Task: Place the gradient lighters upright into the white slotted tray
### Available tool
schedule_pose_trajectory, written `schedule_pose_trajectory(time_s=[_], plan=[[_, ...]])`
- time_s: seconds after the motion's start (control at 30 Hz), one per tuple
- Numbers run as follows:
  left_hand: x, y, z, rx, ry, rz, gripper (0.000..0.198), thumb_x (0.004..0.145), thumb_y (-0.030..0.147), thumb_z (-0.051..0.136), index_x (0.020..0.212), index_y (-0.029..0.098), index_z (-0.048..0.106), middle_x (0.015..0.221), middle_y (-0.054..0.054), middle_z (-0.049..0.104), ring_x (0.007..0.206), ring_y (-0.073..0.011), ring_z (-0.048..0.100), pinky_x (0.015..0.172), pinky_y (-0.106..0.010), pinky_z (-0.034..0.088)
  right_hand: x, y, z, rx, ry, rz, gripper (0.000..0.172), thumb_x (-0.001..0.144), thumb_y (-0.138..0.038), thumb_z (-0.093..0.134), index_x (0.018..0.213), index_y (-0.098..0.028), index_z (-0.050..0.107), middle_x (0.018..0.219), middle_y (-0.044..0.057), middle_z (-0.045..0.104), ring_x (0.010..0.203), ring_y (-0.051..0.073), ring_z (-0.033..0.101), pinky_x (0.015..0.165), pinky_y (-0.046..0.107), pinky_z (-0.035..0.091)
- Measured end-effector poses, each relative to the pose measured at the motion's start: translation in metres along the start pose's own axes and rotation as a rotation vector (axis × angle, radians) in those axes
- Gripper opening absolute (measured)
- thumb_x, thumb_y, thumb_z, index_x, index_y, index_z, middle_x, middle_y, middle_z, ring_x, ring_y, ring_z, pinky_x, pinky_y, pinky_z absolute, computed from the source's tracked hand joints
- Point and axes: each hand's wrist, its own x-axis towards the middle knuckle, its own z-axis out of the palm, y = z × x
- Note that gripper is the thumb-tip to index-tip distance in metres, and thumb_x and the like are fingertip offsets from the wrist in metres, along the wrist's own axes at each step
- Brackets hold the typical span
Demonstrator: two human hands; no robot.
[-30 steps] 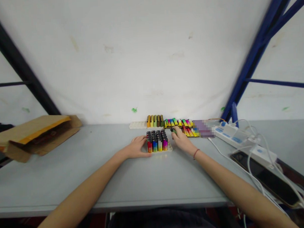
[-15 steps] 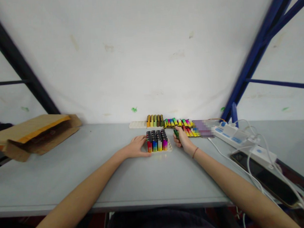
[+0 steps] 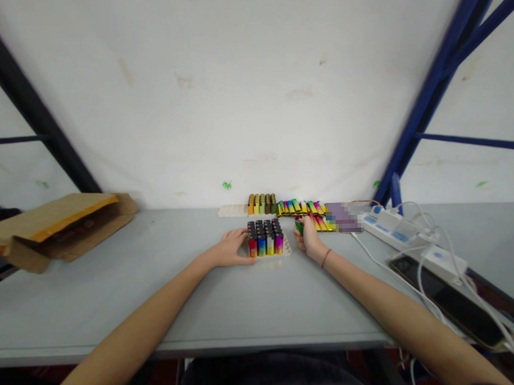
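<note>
Upright lighters (image 3: 261, 244) with black tops and bright coloured bodies stand in rows in a white tray (image 3: 286, 249) in the middle of the table. Around the tray's left side curls my left hand (image 3: 230, 250), its thumb along the front edge and its fingers behind. To the right of the tray, my right hand (image 3: 309, 238) is closed on a green lighter (image 3: 299, 227), which my fingers partly cover. Just beyond that hand lie rows of colourful lighters (image 3: 302, 206) on their sides.
Against the wall are a second white tray (image 3: 232, 211) and a block of yellow-to-dark lighters (image 3: 262, 204). An opened cardboard box (image 3: 68, 221) lies at left. A purple, partly pixelated flat object (image 3: 346, 217), a power strip (image 3: 393, 232), cables and a phone (image 3: 448, 301) occupy the right.
My right hand has shifted slightly, and the green lighter in it is turned a little, showing brighter green. My left hand and the tray have stayed put.
</note>
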Motion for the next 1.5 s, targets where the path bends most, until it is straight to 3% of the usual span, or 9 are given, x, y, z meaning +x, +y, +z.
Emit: schedule_pose_trajectory(time_s=[0.2, 0.4, 0.63, 1.03, 1.23, 1.5], plan=[[0.0003, -0.0009, 0.0003, 0.016, -0.015, -0.006, 0.087, 0.073, 0.068, 0.063, 0.137, 0.012, 0.044, 0.145, -0.017, 0.040, 0.133, -0.0377, 0.037, 0.112, -0.046, 0.025, -0.0025, 0.0003, 0.0005, 0.072, 0.033, -0.021, 0.044, 0.088, -0.049, 0.026, 0.052, -0.024, 0.028, 0.040, -0.007, 0.018, 0.032, 0.007, 0.012, 0.032, 0.021, 0.009], [-0.0003, -0.0026, 0.0013, 0.005, 0.001, 0.011, 0.086, 0.074, 0.068, 0.063, 0.138, 0.014, 0.044, 0.144, -0.016, 0.042, 0.133, -0.0373, 0.037, 0.113, -0.046, 0.025, -0.0040, -0.0002, 0.0034, 0.226, 0.039, -0.150, 0.044, 0.088, -0.051, 0.034, 0.055, -0.023, 0.031, 0.042, -0.004, 0.031, 0.034, 0.010, 0.032, 0.035, 0.023, 0.031], [0.0001, -0.0023, 0.0010, 0.012, -0.014, -0.002, 0.087, 0.073, 0.066, 0.065, 0.137, 0.010, 0.043, 0.144, -0.018, 0.041, 0.134, -0.0379, 0.035, 0.113, -0.046, 0.024, -0.0020, -0.0039, 0.0003, 0.230, 0.074, -0.040, 0.046, 0.091, -0.037, 0.022, 0.047, -0.023, 0.026, 0.034, -0.007, 0.017, 0.028, 0.006, 0.011, 0.031, 0.021, 0.008], [0.0003, -0.0007, 0.0007, 0.001, -0.008, 0.001, 0.088, 0.073, 0.066, 0.064, 0.136, 0.008, 0.044, 0.144, -0.019, 0.041, 0.134, -0.0389, 0.035, 0.113, -0.047, 0.025, -0.0026, -0.0028, 0.0042, 0.234, 0.114, -0.040, 0.047, 0.090, -0.041, 0.024, 0.046, -0.023, 0.025, 0.034, -0.007, 0.017, 0.029, 0.006, 0.011, 0.031, 0.020, 0.008], [0.0003, -0.0005, 0.0006, 0.016, -0.007, -0.004, 0.087, 0.073, 0.066, 0.065, 0.136, 0.010, 0.045, 0.144, -0.018, 0.042, 0.133, -0.0381, 0.036, 0.113, -0.046, 0.025, -0.0011, -0.0007, 0.0039, 0.198, 0.125, -0.056, 0.053, 0.089, -0.055, 0.028, 0.047, -0.024, 0.026, 0.035, -0.007, 0.018, 0.029, 0.006, 0.012, 0.031, 0.021, 0.008], [0.0004, -0.0005, 0.0001, 0.006, -0.002, 0.003, 0.086, 0.073, 0.066, 0.064, 0.136, 0.011, 0.045, 0.143, -0.018, 0.043, 0.132, -0.0383, 0.038, 0.112, -0.048, 0.027, 0.0008, 0.0019, 0.0060, 0.153, 0.146, -0.097, 0.048, 0.090, -0.038, 0.024, 0.045, -0.023, 0.024, 0.034, -0.005, 0.019, 0.028, 0.007, 0.012, 0.032, 0.022, 0.008]])
